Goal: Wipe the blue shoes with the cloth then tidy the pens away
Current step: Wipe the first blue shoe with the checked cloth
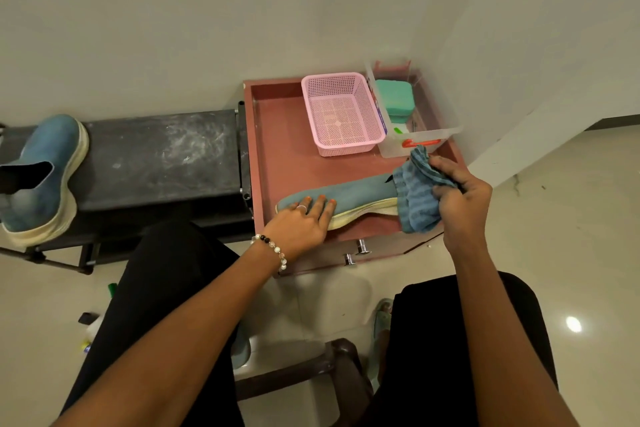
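Lying on its side on the pink wooden tray-top table (277, 135), a blue suede shoe with a cream sole (353, 196) has its toe pinned by the left hand (301, 224), fingers straight and flat against the upper. The right hand (464, 198) curls round a bunched blue ribbed cloth (415, 198), pressing it over the shoe's heel end. A second blue shoe (41, 177) sits well apart on the dark bench (159, 156). An empty pink mesh basket (343, 114) stands just beside a clear plastic box (415, 125).
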Tool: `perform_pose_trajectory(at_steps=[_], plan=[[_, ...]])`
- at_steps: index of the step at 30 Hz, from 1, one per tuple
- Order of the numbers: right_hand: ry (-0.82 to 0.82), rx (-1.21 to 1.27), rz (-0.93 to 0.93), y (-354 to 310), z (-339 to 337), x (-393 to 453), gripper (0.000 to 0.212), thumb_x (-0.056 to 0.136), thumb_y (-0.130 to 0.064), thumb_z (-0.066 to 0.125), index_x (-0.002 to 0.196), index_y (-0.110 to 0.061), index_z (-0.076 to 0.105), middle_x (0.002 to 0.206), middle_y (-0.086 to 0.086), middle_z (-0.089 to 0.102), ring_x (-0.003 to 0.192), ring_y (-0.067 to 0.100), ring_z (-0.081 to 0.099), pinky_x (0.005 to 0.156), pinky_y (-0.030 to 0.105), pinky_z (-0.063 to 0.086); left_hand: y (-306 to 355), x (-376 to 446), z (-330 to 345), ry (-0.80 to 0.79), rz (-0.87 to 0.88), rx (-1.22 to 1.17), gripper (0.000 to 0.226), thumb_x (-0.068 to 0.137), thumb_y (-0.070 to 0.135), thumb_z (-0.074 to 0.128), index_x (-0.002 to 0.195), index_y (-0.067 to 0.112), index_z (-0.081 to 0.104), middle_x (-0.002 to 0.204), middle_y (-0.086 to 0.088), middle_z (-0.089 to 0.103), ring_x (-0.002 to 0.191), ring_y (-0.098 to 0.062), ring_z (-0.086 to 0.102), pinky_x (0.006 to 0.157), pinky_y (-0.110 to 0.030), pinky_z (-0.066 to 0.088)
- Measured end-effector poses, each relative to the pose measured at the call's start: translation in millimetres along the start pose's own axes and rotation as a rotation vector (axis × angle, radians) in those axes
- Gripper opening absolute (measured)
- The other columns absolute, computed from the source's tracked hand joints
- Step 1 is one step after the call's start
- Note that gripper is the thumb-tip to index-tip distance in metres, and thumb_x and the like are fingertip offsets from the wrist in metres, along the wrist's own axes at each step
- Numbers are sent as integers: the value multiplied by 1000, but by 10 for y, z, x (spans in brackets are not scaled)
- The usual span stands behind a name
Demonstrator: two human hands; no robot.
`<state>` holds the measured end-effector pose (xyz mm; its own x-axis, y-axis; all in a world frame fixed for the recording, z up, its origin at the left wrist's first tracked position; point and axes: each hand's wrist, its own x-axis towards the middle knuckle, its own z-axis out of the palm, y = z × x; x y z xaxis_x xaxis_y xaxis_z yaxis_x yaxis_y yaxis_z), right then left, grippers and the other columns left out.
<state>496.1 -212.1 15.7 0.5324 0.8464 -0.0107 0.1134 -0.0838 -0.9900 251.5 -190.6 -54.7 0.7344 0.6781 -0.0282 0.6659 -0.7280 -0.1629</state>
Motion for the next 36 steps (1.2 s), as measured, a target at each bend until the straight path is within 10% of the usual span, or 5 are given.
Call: perform_pose_trajectory(at_steps=[6, 11, 16, 22, 36], plan=[[-71, -331, -317, 73, 238, -98, 52, 76, 18, 44, 119, -2, 63, 122, 8, 58, 110, 16, 55, 99, 17, 43, -171, -97, -114, 135, -112, -119, 54, 80, 24, 35, 116, -6, 64, 117, -22, 65, 107, -32, 65, 78, -41, 58], [-132, -872, -371, 364, 800, -583, 57, 61, 3, 45, 114, 0, 67, 126, 26, 56, 111, 48, 52, 98, 57, 42, -83, -172, -87, 67, -273, -151, 65, 90, 37, 28, 143, 0, 38, 151, -15, 33, 141, -26, 30, 111, -52, 29], [-325, -891, -498, 381, 1194, -1065, 64, 55, 10, 57, 118, 0, 64, 131, 26, 53, 118, 48, 50, 99, 59, 40, -63, -179, -20, -18, -416, -234, 66, 99, 26, 25, 143, 7, -20, 155, -9, -25, 144, -23, -22, 116, -47, -9], [-609, -1141, -815, 457, 654, -520, 68, 55, 2, 62, 122, -4, 62, 126, 22, 58, 110, 45, 57, 87, 54, 50, -77, -165, -16, 21, -360, -246, 80, 96, 41, 37, 145, 4, -15, 156, -12, -19, 143, -25, -19, 116, -44, -10], [-98, -1289, -128, 510, 623, -597, 72, 76, -1, 64, 142, 2, 35, 149, 27, 30, 134, 46, 30, 111, 51, 24, -117, -29, -104, -61, -437, -286, 77, 98, 42, 38, 151, 9, -7, 159, -7, -14, 147, -20, -13, 117, -52, -4]])
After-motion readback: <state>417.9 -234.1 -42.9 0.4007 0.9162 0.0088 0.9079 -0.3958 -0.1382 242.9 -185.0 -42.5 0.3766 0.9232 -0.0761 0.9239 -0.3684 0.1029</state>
